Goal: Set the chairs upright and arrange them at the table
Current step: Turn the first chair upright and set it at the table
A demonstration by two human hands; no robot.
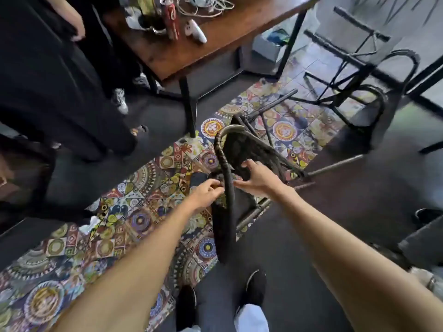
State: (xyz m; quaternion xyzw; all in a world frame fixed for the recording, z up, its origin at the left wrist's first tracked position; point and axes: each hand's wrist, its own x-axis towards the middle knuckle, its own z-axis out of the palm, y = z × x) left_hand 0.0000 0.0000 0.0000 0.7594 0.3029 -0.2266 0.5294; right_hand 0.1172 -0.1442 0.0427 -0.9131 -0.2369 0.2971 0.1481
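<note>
Where the dark floor meets a multicoloured patterned rug (134, 219), a black metal-framed chair with a dark woven back (242, 149) lies tipped over, its legs pointing away to the right and its curved back rail arching toward the camera.

Left hand (207, 191): fingers curled onto the back rail from the left side, gripping it.
Right hand (255, 178): fingers closed on the chair's woven back just right of the rail, thumb raised.
Second black metal-framed chair (354, 75): lying overturned farther off at upper right, near the table's far leg, well apart from the first.
Brown wooden surface on black metal legs (215, 41): stands beyond the first chair. On it, a red drinks can (171, 19), upright; a white handheld controller (196, 31) just beside the can; a tangle of white cable (203, 6) behind.
Black shoes (256, 286): the wearer's own, at the bottom edge, on the dark floor.
Another person's dark clothing: upper left.
</note>
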